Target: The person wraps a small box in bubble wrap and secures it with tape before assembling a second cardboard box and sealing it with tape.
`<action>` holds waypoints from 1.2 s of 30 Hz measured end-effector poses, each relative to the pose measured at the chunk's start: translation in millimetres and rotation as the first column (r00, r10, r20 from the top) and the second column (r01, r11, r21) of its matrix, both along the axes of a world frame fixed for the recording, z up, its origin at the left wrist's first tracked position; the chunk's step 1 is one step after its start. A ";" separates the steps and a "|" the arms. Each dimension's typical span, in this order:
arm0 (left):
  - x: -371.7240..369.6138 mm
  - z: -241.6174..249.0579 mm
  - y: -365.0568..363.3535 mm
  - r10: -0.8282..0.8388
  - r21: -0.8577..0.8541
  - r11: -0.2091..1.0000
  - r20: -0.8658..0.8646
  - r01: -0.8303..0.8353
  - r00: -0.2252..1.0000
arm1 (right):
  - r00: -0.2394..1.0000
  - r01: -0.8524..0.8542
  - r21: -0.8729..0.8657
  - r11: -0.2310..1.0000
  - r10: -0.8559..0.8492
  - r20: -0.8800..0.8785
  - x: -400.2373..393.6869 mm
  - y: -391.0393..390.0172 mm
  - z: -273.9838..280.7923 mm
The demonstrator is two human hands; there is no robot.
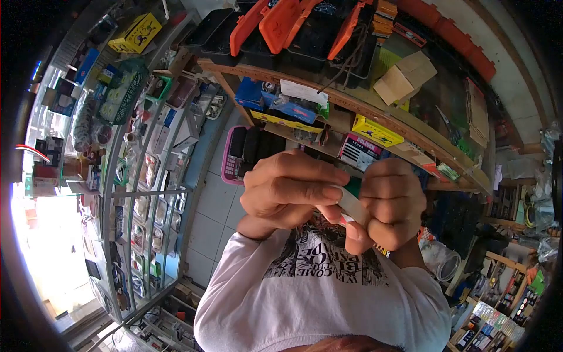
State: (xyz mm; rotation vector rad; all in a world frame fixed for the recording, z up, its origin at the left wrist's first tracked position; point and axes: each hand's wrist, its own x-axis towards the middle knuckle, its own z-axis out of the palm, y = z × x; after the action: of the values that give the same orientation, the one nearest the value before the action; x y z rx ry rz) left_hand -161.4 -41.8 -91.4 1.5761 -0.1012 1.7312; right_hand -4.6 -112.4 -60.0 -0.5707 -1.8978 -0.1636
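In the middle of the view, my left hand (293,190) pinches a small flat box (350,202) between thumb and fingers. The box shows a pale narrow side, a green part and a little red. My right hand (392,204) is closed with curled fingers at the box's other end, its thumb against the lower edge. Both hands are raised in front of the white printed shirt (328,299). The fingers hide much of the box.
Beyond my hands stands a wooden-edged counter (328,94) with orange-lidded cases and a cardboard box (404,77). A pink basket (230,158) with dark items is beneath it. Glass shelves (146,193) fill the left; tools and packets crowd the right.
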 end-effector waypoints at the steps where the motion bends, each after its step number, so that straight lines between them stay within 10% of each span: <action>1: 0.8 -0.5 -0.2 -0.012 -0.019 1.000 -0.013 0.012 1.000 | 1.000 0.006 -0.006 1.000 -0.006 0.007 1.0 -0.8 -2.3; 36: 44.5 7.9 -16.9 -0.231 -0.007 0.973 0.012 0.231 0.973 | 0.989 0.045 0.126 0.991 -0.026 -0.147 28.4 -29.6 2.3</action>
State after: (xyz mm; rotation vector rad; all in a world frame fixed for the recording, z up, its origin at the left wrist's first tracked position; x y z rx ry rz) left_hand -116.9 -58.7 -83.5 1.4848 -0.2717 1.5569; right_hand 23.9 -142.0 -57.7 -0.5148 -1.7230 -0.2598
